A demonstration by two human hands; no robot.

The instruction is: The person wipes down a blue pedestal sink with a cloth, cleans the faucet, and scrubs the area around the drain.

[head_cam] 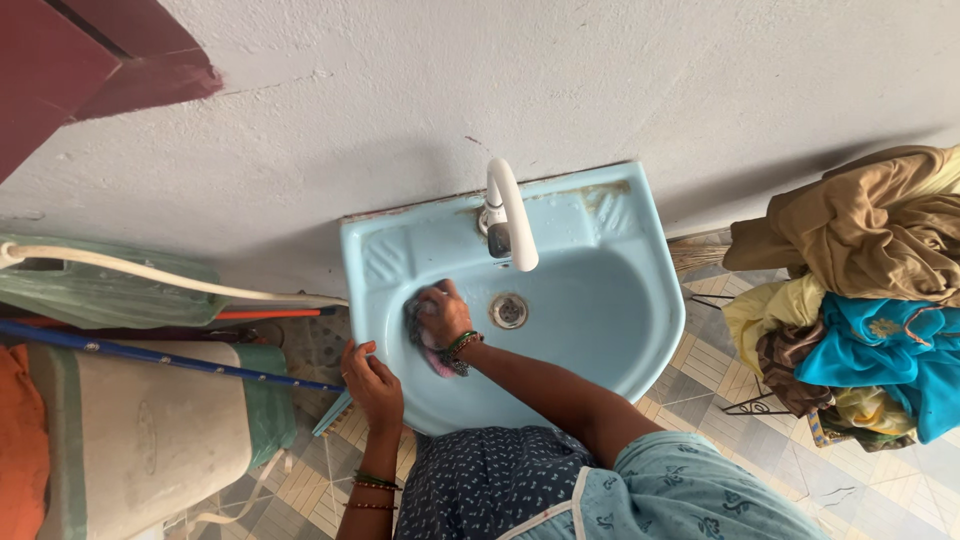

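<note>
One light blue sink sits against the white wall, and its basin holds only your scrub pad, a metal drain near the middle, and the shadow of the white tap arching over it. Your right hand presses the pad against the basin's left inner slope, just left of the drain; the fingers are curled down over the pad, gripping it, so most of the pad is covered and only its grey upper edge and pinkish lower end show. Your left hand rests on the sink's left rim, fingers bent and close together over the edge, holding nothing else. Beside it a green-and-white tub is cut off by the frame, and you cannot see what is inside. A pile of clothes on the right hides most of the wire rack beneath it.
</note>
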